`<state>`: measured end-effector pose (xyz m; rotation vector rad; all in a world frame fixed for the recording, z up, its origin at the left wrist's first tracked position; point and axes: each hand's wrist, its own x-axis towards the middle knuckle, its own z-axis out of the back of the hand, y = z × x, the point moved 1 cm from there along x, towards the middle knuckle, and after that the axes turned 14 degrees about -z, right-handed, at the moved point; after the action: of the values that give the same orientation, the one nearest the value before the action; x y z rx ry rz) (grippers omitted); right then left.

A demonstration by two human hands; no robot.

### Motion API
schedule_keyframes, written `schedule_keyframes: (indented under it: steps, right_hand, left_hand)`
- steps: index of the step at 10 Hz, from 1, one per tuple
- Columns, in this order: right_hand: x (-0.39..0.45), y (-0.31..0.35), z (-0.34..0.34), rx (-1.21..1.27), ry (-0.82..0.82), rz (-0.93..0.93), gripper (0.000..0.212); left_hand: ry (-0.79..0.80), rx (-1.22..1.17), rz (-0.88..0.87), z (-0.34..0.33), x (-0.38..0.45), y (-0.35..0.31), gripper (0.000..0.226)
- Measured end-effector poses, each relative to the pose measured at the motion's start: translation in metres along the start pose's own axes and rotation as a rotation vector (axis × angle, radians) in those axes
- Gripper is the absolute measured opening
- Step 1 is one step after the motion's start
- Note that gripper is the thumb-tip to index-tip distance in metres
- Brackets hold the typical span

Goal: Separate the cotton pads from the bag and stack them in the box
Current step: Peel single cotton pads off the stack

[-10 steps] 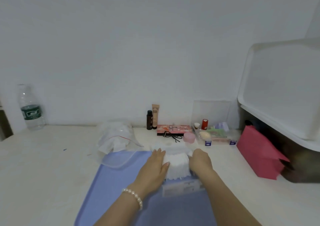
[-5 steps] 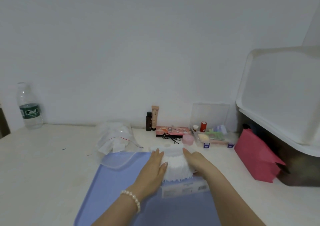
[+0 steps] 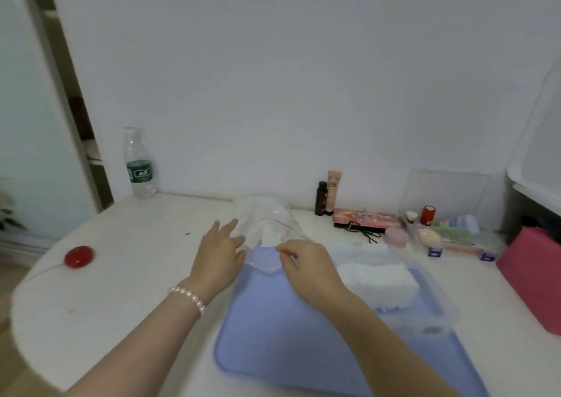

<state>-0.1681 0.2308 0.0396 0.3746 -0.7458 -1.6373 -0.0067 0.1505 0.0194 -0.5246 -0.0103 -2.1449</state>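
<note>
Clear plastic, crumpled and soft, is what both hands meet: the bag (image 3: 267, 229) lies at the far edge of the blue tray (image 3: 273, 314), its mouth turned toward the person and white cotton pads (image 3: 268, 235) showing inside. The left hand (image 3: 220, 252) lies against the bag's left side with fingers straight and slightly spread. The right hand (image 3: 306, 264) sits at the mouth, thumb and forefinger drawn together as if pinching the film, though motion blur hides whether they truly hold it. So the remaining pads lie just beyond the right fingertips, away from the body. A stack already fills the clear box (image 3: 425, 308) to the right.
</note>
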Motion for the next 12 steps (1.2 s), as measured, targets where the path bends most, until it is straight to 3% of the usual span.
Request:
schedule_keyframes:
  steps: [2,4,5,8,10,12]
  right_hand:
    - [0.047,0.015,-0.064,-0.190,0.136,-0.040,0.024]
    - [0.090,0.026,-0.080,-0.337,0.232,-0.157,0.064]
    - [0.105,0.030,-0.082,-0.423,0.196,-0.089,0.059]
    - [0.121,0.031,-0.094,-0.269,0.055,-0.104,0.037]
    - [0.108,0.022,-0.082,-0.488,0.143,-0.035,0.031]
    - [0.086,0.009,-0.063,-0.624,-0.021,0.102,0.024]
  left_hand:
    - [-0.107,-0.162,-0.028,0.004,0.005,0.004,0.041]
    - [-0.155,-0.368,0.002,0.004,0.009,0.010,0.052]
    - [-0.158,-0.464,-0.024,0.008,0.012,0.008,0.057]
    - [-0.168,-0.532,-0.008,0.021,0.017,0.003,0.053]
    - [-0.152,-0.580,0.056,0.010,0.017,0.006,0.049]
    - [-0.138,-0.572,0.074,0.007,0.015,0.000,0.052]
